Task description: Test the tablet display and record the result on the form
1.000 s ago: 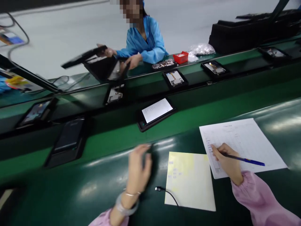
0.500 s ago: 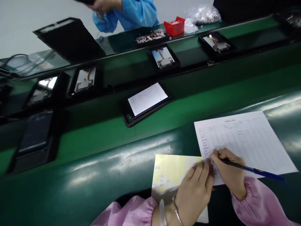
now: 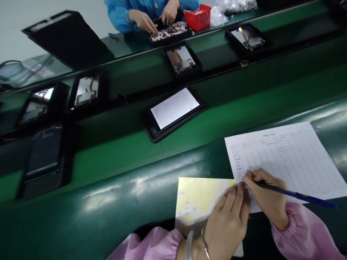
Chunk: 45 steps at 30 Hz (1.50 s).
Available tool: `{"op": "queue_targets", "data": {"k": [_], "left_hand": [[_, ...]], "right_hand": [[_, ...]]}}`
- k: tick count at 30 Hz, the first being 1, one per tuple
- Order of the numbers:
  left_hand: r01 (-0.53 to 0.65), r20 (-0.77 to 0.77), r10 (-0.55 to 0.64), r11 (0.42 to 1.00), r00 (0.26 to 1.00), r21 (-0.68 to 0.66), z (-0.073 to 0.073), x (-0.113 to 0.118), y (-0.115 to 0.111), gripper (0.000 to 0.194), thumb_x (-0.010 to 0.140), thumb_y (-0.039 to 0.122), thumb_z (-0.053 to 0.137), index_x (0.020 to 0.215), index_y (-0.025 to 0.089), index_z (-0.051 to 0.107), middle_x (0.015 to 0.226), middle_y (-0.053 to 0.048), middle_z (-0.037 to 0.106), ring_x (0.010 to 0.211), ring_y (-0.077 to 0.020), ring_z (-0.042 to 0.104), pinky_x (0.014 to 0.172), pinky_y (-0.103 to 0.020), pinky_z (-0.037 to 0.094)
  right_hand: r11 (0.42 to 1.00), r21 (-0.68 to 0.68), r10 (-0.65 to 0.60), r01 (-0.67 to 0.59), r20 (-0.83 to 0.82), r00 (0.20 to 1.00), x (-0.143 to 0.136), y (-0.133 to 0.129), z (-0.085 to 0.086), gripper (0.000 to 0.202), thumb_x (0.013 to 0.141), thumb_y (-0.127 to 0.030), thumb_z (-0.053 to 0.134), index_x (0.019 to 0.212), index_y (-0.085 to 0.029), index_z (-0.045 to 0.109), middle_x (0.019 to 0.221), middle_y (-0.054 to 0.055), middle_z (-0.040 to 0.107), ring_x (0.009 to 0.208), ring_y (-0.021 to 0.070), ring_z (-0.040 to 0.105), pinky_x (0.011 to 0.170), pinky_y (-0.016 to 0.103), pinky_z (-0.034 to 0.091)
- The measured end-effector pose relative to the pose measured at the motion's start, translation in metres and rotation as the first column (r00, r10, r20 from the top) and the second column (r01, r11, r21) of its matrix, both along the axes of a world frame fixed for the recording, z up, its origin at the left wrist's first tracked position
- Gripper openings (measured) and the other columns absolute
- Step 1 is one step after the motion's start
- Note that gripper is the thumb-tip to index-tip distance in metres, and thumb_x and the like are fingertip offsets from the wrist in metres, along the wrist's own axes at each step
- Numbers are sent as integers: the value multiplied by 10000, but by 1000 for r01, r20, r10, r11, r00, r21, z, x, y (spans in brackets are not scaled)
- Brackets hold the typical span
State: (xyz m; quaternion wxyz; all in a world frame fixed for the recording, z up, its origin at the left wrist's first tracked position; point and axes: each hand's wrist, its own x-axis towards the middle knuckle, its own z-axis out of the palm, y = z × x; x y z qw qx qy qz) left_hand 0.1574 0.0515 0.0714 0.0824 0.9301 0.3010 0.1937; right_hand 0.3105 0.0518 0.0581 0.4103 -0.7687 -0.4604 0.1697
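Observation:
My right hand (image 3: 267,193) is closed round a pen (image 3: 294,194), its blue capped end slanting out to the right. Its tip, hidden by my fingers, is at the left columns of a white printed form (image 3: 295,159) with a ruled table. My left hand (image 3: 227,220) lies with fingers stretched out across the right part of a yellow sheet (image 3: 193,195), fingertips at the form's lower left edge, close to my right fingers. Small blue marks dot the yellow sheet. Both sheets lie on the dark green tabletop.
Beyond the tabletop, a phone with a lit screen (image 3: 175,108) and a dark phone (image 3: 45,150) rest in black trays on a green belt. Several opened devices (image 3: 181,57) stand farther back. A co-worker's hands (image 3: 143,21) are at a parts tray (image 3: 170,33) beside a red bin (image 3: 198,18).
The co-worker's hands have come down to the parts tray. The lit phone has shifted slightly right, while the opened devices have shifted left. My hands keep nearly the same place.

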Motion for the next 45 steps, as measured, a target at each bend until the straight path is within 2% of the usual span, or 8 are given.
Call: {"op": "queue_targets", "data": {"k": [8, 12, 25, 33, 39, 45], "left_hand": [[21, -44, -20, 1000, 999, 22, 0, -2, 0, 299, 1038, 198, 453, 1161, 42, 677, 1328, -180, 647, 1182, -262, 656, 1023, -325, 543], [41, -64, -40, 999, 997, 24, 0, -3, 0, 314, 1029, 183, 462, 1220, 30, 658, 1346, -191, 632, 1206, -275, 643, 1033, -336, 538], [52, -66, -49, 998, 997, 41, 2, -3, 1, 336, 1021, 180, 461, 1220, 9, 672, 1337, -217, 631, 1188, -291, 651, 1026, -339, 537], [62, -83, -59, 998, 995, 29, 2, -5, -1, 341, 1030, 201, 462, 1234, 13, 660, 1351, -210, 624, 1215, -291, 635, 1044, -347, 532], [59, -93, -58, 998, 994, 11, 0, -5, -1, 339, 1035, 205, 459, 1251, 21, 644, 1382, -199, 605, 1213, -281, 634, 1043, -347, 534], [99, -102, -98, 995, 990, 10, 1, -5, 2, 344, 1026, 201, 481, 1261, 3, 636, 1394, -210, 593, 1219, -279, 630, 1060, -350, 522]], "right_hand": [[1000, 17, 13, -14, 44, 999, -1, 2, 4, 450, 924, -385, 603, 567, -218, 386, 496, -72, 398, 400, 119, 395, 423, 247, 322], [1000, 11, 15, -16, 34, 999, 1, 1, 3, 440, 922, -364, 621, 576, -212, 396, 511, -80, 405, 409, 113, 400, 441, 251, 324], [1000, 1, -1, 1, -74, 997, 0, -4, 0, 454, 906, -367, 671, 579, -212, 396, 538, -77, 423, 436, 116, 403, 442, 252, 324], [1000, -9, -2, 1, -37, 999, 0, 0, 4, 440, 892, -358, 644, 567, -218, 382, 516, -74, 384, 418, 124, 382, 433, 264, 307], [991, -54, -117, 118, 34, 993, 0, 2, 9, 403, 857, -385, 627, 569, -224, 396, 522, -55, 434, 441, 151, 418, 465, 280, 330], [995, -84, -46, 48, 27, 999, 1, 3, 9, 399, 864, -388, 611, 553, -230, 419, 507, -43, 457, 431, 166, 443, 456, 288, 337]]}}
